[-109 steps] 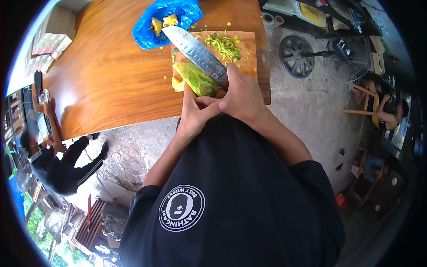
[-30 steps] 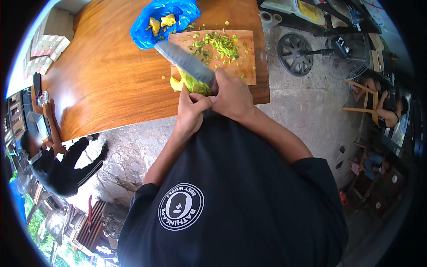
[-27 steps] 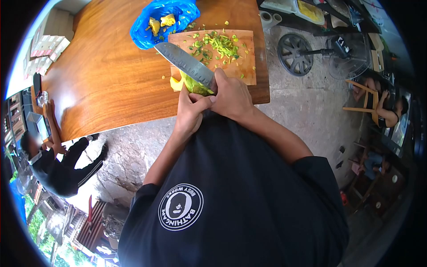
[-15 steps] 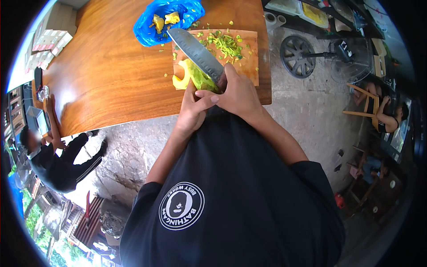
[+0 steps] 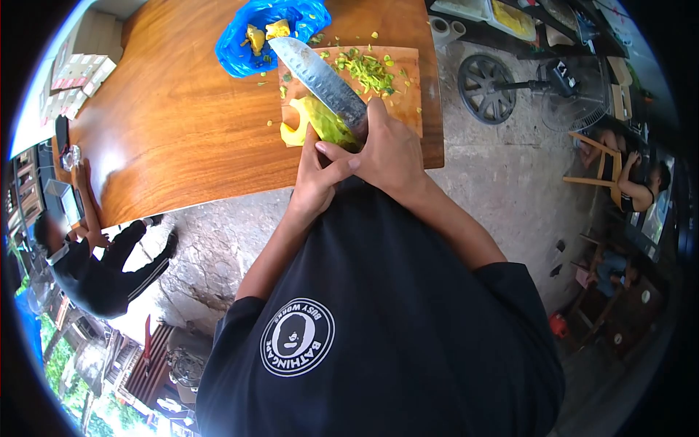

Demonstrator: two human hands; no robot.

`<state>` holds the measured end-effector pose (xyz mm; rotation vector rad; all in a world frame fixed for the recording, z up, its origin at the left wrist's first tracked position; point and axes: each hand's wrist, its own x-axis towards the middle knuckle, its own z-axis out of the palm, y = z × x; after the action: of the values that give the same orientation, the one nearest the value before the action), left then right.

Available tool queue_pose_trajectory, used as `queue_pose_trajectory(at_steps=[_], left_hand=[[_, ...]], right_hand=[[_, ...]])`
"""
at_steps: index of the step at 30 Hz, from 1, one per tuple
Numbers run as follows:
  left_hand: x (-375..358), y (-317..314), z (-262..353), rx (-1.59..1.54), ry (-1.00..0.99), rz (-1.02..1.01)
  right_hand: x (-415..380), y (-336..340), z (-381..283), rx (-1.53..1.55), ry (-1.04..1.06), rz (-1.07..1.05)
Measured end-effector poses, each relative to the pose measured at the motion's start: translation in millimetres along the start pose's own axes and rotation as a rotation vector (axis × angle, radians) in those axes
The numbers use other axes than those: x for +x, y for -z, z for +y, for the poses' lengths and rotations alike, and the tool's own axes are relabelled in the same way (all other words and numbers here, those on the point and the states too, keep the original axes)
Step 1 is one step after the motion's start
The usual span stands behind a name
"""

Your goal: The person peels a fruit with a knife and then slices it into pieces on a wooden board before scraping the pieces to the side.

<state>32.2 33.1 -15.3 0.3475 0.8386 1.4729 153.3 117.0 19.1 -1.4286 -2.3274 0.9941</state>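
Peeling under way, part done. Right hand (image 5: pixel 393 149) clamped on the knife (image 5: pixel 320 76) handle, blade running up and left across the fruit (image 5: pixel 324 122), edge seemingly laid against its skin. Left hand (image 5: pixel 317 178) closed around the near end of the fruit, holding it just above the near edge of the board (image 5: pixel 404 109), thumb pressed toward the right hand.

Fruit: green skin showing on the side under the blade, bare yellow flesh showing at the far-left end, so some skin off and a good stretch left. Cannot tell how much skin remains on the underside, hidden by both hands.

Done so far, judging by the litter: a heap of green and yellow peelings (image 5: pixel 368 71) strewn over the far half of the board, a few stray bits on the tabletop (image 5: pixel 175 124) beside it. Blue bag (image 5: pixel 269 29) lying open just beyond the board, touching its far-left corner, with yellow chunks (image 5: pixel 266 35) inside, likely cut pieces or scraps already set aside.

Left to do, by the look of it: strip the remaining green skin, then deal with the flesh and clear the peelings.

Another person (image 5: pixel 87 255) seated at the far-left end of the tabletop, well apart, hands not near the board.
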Motion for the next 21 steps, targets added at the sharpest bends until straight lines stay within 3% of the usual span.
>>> queue_pose_trajectory(at_steps=[21], left_hand=[[7.0,1.4,-10.0,0.189,-0.07,0.063]], right_hand=[[6.9,-20.9,18.3,0.021,0.05,0.052]])
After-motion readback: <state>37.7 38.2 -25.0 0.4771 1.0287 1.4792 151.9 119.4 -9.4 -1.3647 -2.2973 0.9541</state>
